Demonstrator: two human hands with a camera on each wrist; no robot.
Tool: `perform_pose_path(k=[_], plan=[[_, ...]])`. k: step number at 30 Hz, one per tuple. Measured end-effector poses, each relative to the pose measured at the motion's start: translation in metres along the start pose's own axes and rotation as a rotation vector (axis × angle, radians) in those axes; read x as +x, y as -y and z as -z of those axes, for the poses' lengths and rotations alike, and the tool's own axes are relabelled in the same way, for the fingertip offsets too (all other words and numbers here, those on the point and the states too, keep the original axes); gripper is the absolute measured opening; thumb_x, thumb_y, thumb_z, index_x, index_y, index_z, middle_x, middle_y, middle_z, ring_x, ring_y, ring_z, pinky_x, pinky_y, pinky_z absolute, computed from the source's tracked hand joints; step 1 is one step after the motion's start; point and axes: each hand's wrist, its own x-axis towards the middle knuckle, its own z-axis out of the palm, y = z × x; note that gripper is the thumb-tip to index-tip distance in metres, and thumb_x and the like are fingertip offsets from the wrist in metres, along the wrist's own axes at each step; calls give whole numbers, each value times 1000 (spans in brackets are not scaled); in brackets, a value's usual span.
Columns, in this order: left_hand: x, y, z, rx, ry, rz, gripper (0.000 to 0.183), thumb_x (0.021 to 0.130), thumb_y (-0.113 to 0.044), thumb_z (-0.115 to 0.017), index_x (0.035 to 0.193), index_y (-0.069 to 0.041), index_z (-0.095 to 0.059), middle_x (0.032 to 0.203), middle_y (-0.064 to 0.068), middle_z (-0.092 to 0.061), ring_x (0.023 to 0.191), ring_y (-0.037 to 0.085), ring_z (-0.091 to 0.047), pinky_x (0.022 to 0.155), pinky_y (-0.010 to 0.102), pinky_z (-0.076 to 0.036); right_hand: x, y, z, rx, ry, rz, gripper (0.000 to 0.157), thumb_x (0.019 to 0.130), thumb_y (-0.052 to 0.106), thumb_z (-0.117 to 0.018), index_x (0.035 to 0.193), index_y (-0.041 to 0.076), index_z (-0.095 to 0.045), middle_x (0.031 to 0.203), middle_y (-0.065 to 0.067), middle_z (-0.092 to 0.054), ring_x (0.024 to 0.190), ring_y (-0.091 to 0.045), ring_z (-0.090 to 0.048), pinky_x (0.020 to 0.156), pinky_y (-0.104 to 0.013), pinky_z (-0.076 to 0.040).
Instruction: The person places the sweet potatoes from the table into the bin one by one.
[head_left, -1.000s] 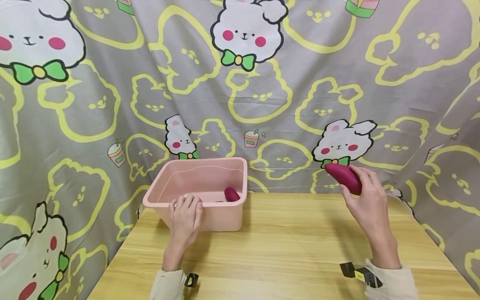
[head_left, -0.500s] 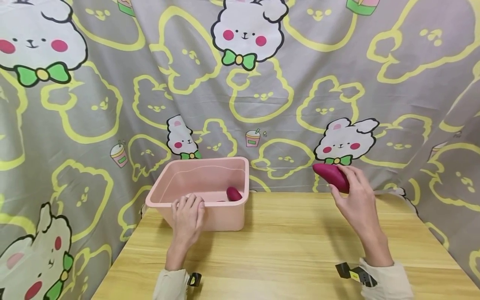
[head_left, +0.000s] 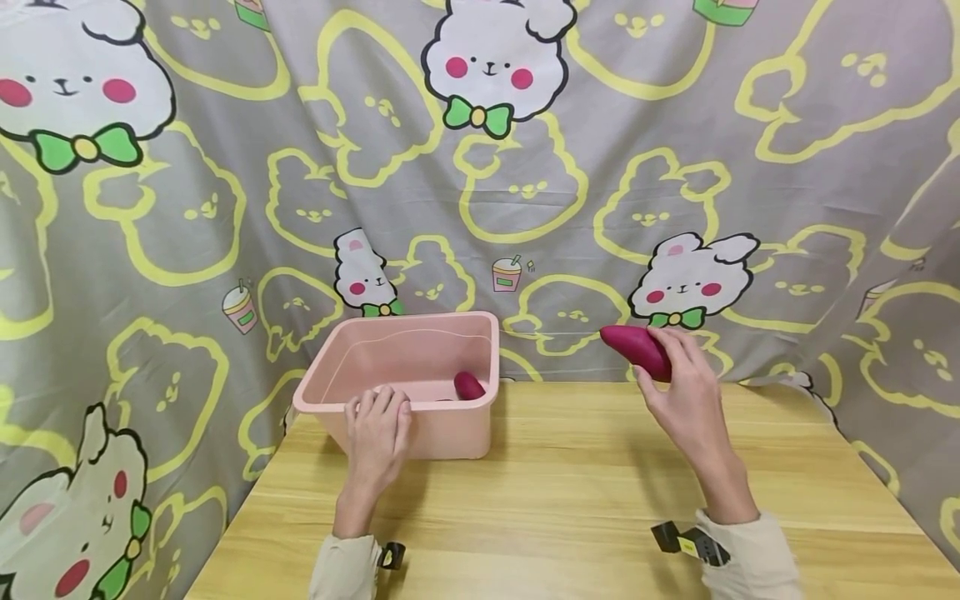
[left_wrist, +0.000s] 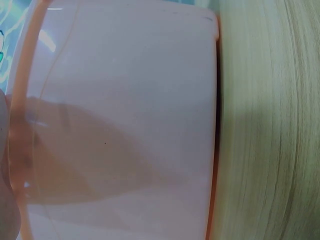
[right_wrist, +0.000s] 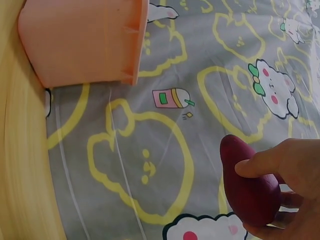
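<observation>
A purple sweet potato [head_left: 636,348] is held in my right hand [head_left: 686,400], raised above the back right of the table. In the right wrist view, the thumb lies over one side of the sweet potato [right_wrist: 250,195] and the fingers wrap its other side. My left hand [head_left: 377,437] grips the near rim of a pink plastic bin [head_left: 450,437], its fingers curled over the edge. Inside the bin, near its right wall, lies another purple sweet potato [head_left: 468,386]. A sliver of something purple shows beside it, mostly hidden by the front rim.
The wooden table [head_left: 570,492] extends under both arms. A grey cartoon-print curtain [head_left: 547,200] hangs right behind the table and along both sides. The bin stands at the table's back left, close to the curtain.
My right hand has moved left with the sweet potato, toward the bin. The left hand has kept its grip on the rim, and the bin has stayed in place.
</observation>
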Motion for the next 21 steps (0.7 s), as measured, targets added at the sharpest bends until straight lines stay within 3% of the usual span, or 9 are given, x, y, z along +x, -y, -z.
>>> perform_pose_path(k=[21], plan=[[1, 0, 0, -10, -6, -3, 31, 106, -26, -34, 91, -12, -58, 91, 8, -56, 93, 35, -51, 94, 57, -30, 4, 22, -23, 27, 55, 12, 59, 80, 0, -83, 135, 1, -61, 132, -22, -56, 111, -43, -59, 87, -61, -52]])
